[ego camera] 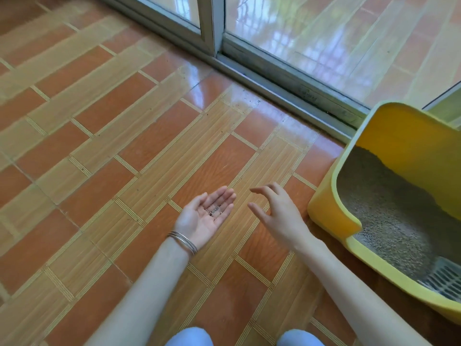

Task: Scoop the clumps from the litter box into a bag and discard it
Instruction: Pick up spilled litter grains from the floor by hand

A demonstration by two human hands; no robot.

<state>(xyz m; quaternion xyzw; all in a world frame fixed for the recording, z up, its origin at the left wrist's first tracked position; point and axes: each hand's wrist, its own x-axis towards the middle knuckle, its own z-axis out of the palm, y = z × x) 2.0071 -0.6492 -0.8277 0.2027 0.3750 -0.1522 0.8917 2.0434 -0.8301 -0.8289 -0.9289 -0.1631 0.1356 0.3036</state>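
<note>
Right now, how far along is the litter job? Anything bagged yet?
Done: nothing I can confirm; no bag is in view. In hand: the left hand, palm up, carries a few stray litter grains; the right hand hovers open over the tiled floor. Left: the yellow litter box holds litter, so scooping, bagging and discarding all seem to remain.
</note>
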